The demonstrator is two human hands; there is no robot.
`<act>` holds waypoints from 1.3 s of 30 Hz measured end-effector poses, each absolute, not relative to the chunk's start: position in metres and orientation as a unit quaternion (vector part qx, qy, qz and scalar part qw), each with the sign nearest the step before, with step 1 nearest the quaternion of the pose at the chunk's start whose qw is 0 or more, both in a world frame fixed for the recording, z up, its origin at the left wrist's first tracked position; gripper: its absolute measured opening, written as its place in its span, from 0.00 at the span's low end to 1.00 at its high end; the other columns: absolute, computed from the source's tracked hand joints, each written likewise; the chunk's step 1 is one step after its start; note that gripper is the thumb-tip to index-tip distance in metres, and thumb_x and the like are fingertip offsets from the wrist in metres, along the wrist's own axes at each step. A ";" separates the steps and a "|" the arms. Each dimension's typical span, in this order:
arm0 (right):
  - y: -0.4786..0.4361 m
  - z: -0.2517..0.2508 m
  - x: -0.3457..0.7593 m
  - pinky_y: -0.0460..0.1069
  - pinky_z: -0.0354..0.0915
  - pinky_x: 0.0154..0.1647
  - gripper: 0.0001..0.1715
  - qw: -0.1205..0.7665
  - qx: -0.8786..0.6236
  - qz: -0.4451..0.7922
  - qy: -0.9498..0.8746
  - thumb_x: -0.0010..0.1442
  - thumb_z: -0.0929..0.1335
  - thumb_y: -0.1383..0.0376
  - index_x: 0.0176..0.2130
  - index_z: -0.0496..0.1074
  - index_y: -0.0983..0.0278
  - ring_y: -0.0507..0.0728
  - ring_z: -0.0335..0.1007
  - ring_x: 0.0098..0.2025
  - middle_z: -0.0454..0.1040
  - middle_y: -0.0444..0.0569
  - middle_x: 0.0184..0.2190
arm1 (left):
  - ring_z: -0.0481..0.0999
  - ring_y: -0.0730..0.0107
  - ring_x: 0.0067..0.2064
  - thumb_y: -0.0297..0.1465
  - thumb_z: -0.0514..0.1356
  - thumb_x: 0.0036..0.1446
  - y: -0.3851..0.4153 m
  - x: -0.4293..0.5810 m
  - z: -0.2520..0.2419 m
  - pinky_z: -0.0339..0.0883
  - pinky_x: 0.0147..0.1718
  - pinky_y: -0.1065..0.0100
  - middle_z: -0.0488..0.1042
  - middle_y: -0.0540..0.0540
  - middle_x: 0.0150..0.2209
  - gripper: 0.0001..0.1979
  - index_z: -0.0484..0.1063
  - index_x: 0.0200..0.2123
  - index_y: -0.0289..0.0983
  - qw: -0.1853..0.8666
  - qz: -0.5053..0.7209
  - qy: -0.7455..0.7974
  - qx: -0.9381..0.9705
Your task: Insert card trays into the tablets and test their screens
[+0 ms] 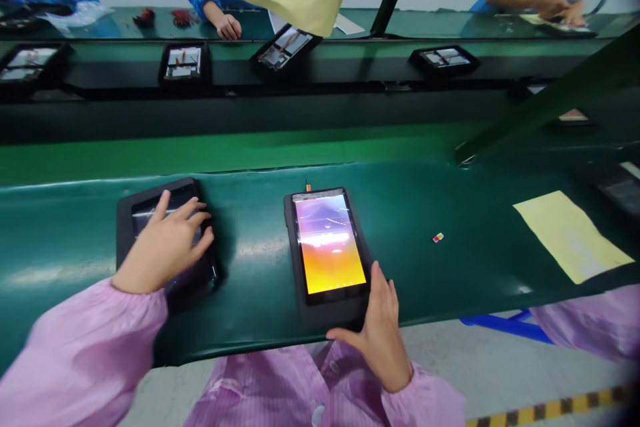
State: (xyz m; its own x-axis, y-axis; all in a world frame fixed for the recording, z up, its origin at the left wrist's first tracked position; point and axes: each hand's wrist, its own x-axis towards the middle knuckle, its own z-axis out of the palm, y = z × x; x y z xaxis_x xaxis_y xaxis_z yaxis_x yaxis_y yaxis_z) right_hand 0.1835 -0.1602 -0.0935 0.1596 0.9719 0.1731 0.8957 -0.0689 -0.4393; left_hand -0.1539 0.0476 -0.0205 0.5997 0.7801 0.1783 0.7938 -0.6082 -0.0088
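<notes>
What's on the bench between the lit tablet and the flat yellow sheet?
A small multicoloured card, right of the lit tablet; the head view shows it.

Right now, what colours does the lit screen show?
The lit screen: purple above, yellow below; head view.

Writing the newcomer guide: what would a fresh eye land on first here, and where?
First, the glowing purple-to-yellow tablet screen in a black rectangular tray, mid-bench, with the person's right hand at the tray's lower right corner. To its left, the left hand spreads over a dark-screened black tablet. At right, a pale yellow paper sheet stands out against the dark green bench top.
</notes>
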 end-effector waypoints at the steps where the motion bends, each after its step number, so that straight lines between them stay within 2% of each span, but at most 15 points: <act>1: -0.163 -0.097 0.183 0.75 0.50 0.60 0.77 0.221 -0.723 0.073 -0.650 0.43 0.67 0.32 0.69 0.28 0.70 0.78 0.51 0.65 0.50 0.73 0.66 | 0.72 0.53 0.54 0.38 0.49 0.61 0.043 -0.134 -0.022 0.45 0.65 0.43 0.75 0.39 0.48 0.19 0.70 0.47 0.32 0.018 -0.100 -0.468 -0.878; 4: -0.162 -0.103 0.190 0.74 0.49 0.60 0.78 0.224 -0.715 0.054 -0.660 0.42 0.67 0.31 0.69 0.29 0.71 0.77 0.57 0.62 0.56 0.74 0.63 | 0.64 0.54 0.62 0.36 0.47 0.62 0.039 -0.065 -0.036 0.54 0.64 0.52 0.65 0.32 0.60 0.28 0.59 0.61 0.25 -0.123 -0.181 -0.525 -0.822; 6: -0.153 -0.103 0.203 0.74 0.47 0.61 0.80 0.233 -0.704 0.054 -0.669 0.40 0.68 0.32 0.69 0.28 0.71 0.75 0.60 0.61 0.59 0.73 0.61 | 0.59 0.56 0.65 0.35 0.46 0.62 0.045 -0.026 -0.051 0.54 0.64 0.53 0.59 0.33 0.64 0.30 0.51 0.64 0.25 -0.225 -0.223 -0.531 -0.786; 8: -0.138 -0.101 0.226 0.73 0.45 0.63 0.83 0.233 -0.682 0.063 -0.691 0.37 0.69 0.32 0.69 0.26 0.70 0.74 0.60 0.62 0.61 0.71 0.60 | 0.60 0.58 0.64 0.32 0.44 0.61 0.055 -0.007 -0.063 0.53 0.64 0.52 0.62 0.36 0.63 0.30 0.50 0.65 0.29 -0.305 -0.246 -0.529 -0.753; 10: -0.118 -0.098 0.257 0.73 0.43 0.64 0.84 0.217 -0.659 0.076 -0.716 0.35 0.71 0.34 0.69 0.25 0.68 0.73 0.58 0.63 0.62 0.68 0.60 | 0.64 0.58 0.61 0.30 0.45 0.60 0.057 -0.007 -0.069 0.55 0.63 0.51 0.67 0.40 0.59 0.29 0.51 0.65 0.32 -0.339 -0.257 -0.536 -0.729; 12: -0.098 -0.093 0.289 0.73 0.43 0.64 0.83 0.199 -0.655 0.069 -0.726 0.36 0.72 0.34 0.69 0.28 0.67 0.73 0.56 0.64 0.62 0.67 0.61 | 0.65 0.56 0.58 0.33 0.48 0.60 0.041 -0.018 -0.070 0.58 0.60 0.50 0.69 0.39 0.56 0.30 0.52 0.65 0.34 -0.323 -0.258 -0.560 -0.718; 14: -0.082 -0.086 0.312 0.72 0.45 0.63 0.75 0.199 -0.682 0.029 -0.703 0.42 0.71 0.35 0.69 0.34 0.68 0.74 0.55 0.64 0.61 0.67 0.62 | 0.67 0.54 0.55 0.39 0.53 0.59 0.009 -0.031 -0.070 0.62 0.56 0.50 0.68 0.37 0.53 0.32 0.53 0.64 0.33 -0.284 -0.250 -0.592 -0.711; 18: -0.068 -0.063 0.299 0.69 0.46 0.65 0.46 0.213 -0.688 -0.036 -0.692 0.61 0.63 0.46 0.68 0.48 0.67 0.70 0.52 0.66 0.59 0.65 0.64 | 0.68 0.53 0.48 0.48 0.60 0.54 -0.063 -0.034 -0.079 0.65 0.51 0.48 0.65 0.39 0.45 0.41 0.52 0.64 0.34 -0.194 -0.258 -0.662 -0.677; 21: -0.061 -0.051 0.241 0.67 0.44 0.67 0.31 0.227 -0.629 -0.025 -0.743 0.66 0.61 0.53 0.63 0.59 0.64 0.67 0.51 0.67 0.59 0.59 0.64 | 0.68 0.51 0.47 0.50 0.63 0.51 -0.083 -0.024 -0.088 0.66 0.48 0.47 0.64 0.39 0.44 0.42 0.54 0.63 0.36 -0.131 -0.260 -0.686 -0.667; 24: -0.045 -0.051 0.172 0.67 0.43 0.68 0.33 0.243 -0.593 0.002 -0.768 0.66 0.60 0.49 0.63 0.61 0.62 0.66 0.51 0.68 0.60 0.56 0.65 | 0.69 0.52 0.43 0.51 0.63 0.50 -0.074 -0.022 -0.093 0.68 0.43 0.51 0.64 0.41 0.40 0.39 0.59 0.59 0.36 -0.112 -0.262 -0.677 -0.679; 27: -0.032 -0.056 0.124 0.67 0.44 0.68 0.40 0.218 -0.605 0.037 -0.765 0.63 0.59 0.44 0.62 0.62 0.68 0.69 0.52 0.67 0.60 0.61 0.64 | 0.70 0.58 0.36 0.50 0.62 0.51 -0.067 -0.028 -0.095 0.69 0.36 0.57 0.65 0.46 0.33 0.28 0.66 0.47 0.36 -0.120 -0.267 -0.655 -0.697; 30: -0.039 -0.059 0.105 0.69 0.43 0.68 0.46 0.193 -0.631 0.053 -0.749 0.60 0.60 0.41 0.60 0.64 0.73 0.72 0.55 0.65 0.63 0.65 0.62 | 0.69 0.61 0.31 0.46 0.61 0.55 -0.071 -0.031 -0.098 0.65 0.30 0.60 0.64 0.48 0.29 0.17 0.64 0.35 0.38 -0.103 -0.250 -0.643 -0.716; 34: -0.078 -0.061 0.104 0.71 0.45 0.66 0.47 0.186 -0.625 0.056 -0.756 0.57 0.61 0.38 0.63 0.61 0.65 0.72 0.56 0.65 0.63 0.59 0.63 | 0.69 0.60 0.32 0.41 0.58 0.58 -0.078 -0.031 -0.100 0.65 0.31 0.60 0.66 0.47 0.30 0.13 0.62 0.36 0.38 -0.096 -0.244 -0.632 -0.729; 36: -0.095 -0.060 0.109 0.72 0.45 0.65 0.47 0.179 -0.614 0.061 -0.766 0.57 0.62 0.38 0.64 0.58 0.63 0.71 0.56 0.65 0.62 0.57 0.63 | 0.69 0.61 0.31 0.43 0.59 0.57 -0.077 -0.030 -0.101 0.64 0.30 0.60 0.65 0.47 0.30 0.15 0.62 0.36 0.38 -0.097 -0.244 -0.630 -0.731; 39: -0.096 -0.055 0.119 0.72 0.40 0.67 0.41 0.168 -0.602 0.066 -0.778 0.59 0.62 0.41 0.63 0.61 0.61 0.69 0.57 0.64 0.64 0.55 0.62 | 0.69 0.61 0.32 0.47 0.59 0.56 -0.075 -0.031 -0.101 0.64 0.30 0.61 0.65 0.47 0.29 0.18 0.62 0.36 0.38 -0.100 -0.247 -0.630 -0.729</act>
